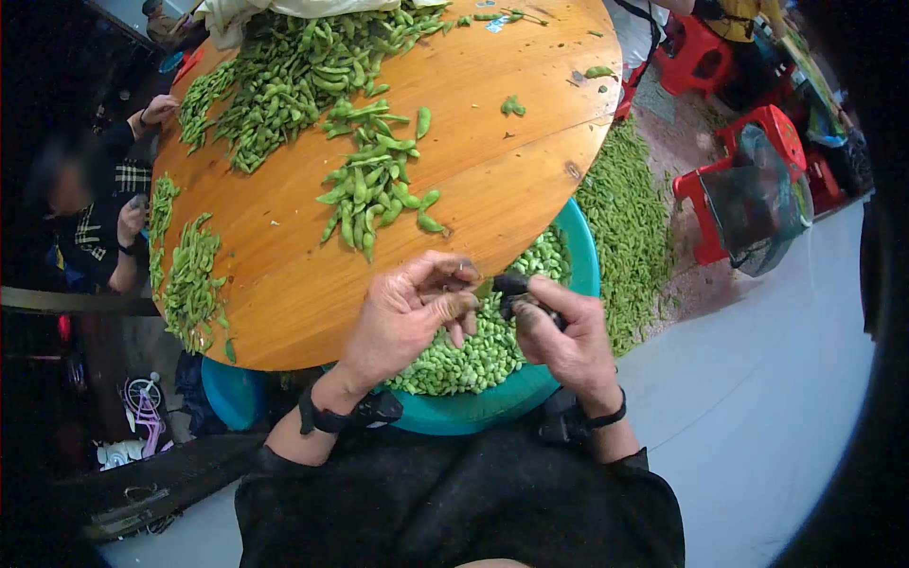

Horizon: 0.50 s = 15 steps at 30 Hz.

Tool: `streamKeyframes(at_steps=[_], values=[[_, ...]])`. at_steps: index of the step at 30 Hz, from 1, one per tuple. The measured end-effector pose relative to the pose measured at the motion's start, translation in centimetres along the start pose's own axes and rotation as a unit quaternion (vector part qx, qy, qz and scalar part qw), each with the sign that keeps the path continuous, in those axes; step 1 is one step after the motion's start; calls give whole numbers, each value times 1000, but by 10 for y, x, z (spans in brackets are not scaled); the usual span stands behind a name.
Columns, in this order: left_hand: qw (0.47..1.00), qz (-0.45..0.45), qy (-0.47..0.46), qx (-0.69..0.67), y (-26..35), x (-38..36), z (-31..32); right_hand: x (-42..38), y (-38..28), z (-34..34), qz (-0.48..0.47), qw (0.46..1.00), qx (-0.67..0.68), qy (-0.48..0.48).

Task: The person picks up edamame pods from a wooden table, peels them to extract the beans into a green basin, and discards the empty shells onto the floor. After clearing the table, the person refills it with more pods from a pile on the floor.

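My left hand (409,310) is closed, thumb and fingertips pinched together over the basin. My right hand (570,343) faces it, also closed, with black coverings on its thumb and fingertips. Between the two sets of fingertips shows a small yellowish-green soybean pod (485,288), mostly hidden by the fingers. Directly beneath is a teal basin (589,248) holding many shelled green soybeans (464,367). On the wooden table (492,180), just beyond my left hand, lies a small heap of soybean pods (374,180).
A large pod pile (294,80) covers the far table, partly under a pale cloth (246,19). Pods (620,237) also cover the floor at right, near red stools (701,218) and a mesh bag (757,204). Another person (80,208) sits at left, above a blue tub (232,393).
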<state>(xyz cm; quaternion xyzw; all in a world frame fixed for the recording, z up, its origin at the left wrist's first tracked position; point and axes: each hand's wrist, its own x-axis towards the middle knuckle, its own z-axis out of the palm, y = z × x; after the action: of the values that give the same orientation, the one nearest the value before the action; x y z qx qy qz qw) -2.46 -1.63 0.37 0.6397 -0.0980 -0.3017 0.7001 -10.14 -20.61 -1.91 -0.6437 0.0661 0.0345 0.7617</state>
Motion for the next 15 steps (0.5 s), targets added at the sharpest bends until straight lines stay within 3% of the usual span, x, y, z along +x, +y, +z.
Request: streamKeyframes(at_steps=[4,10,12,13,15], values=[[999,19,17,-30,-13,-6,1,2,-2,11,35,996,77,-26],[995,31,37,89,-22,-10,3,4,7,9,60,993,89,-55],[972,130,50,190,-28,-9,2,6,7,9,73,990,104,-63],[972,129,50,191,-27,-11,3,6,7,9,55,993,90,-60],[997,33,40,61,-23,-14,5,6,7,9,37,995,76,-57]])
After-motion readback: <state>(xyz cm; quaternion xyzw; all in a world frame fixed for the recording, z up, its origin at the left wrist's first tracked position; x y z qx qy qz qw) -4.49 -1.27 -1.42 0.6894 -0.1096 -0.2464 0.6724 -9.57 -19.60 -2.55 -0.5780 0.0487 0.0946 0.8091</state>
